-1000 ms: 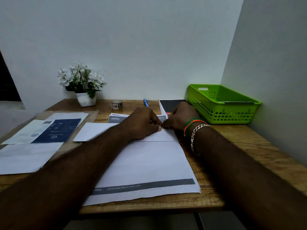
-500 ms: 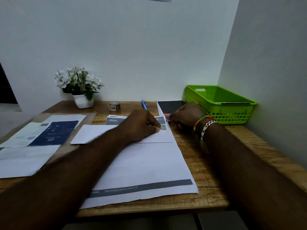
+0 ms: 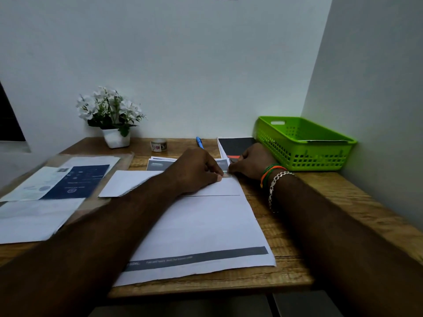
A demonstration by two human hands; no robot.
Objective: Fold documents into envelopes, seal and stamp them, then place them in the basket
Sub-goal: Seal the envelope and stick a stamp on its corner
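Wooden desk (image 3: 297,227) sits in white-walled corner (image 3: 315,65).

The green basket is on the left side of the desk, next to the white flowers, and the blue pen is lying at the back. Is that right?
Not quite. The green basket is on the right side of the desk, against the side wall, far from the white flowers, which stand at the back left. The head view shows this. The blue pen does lie at the back.
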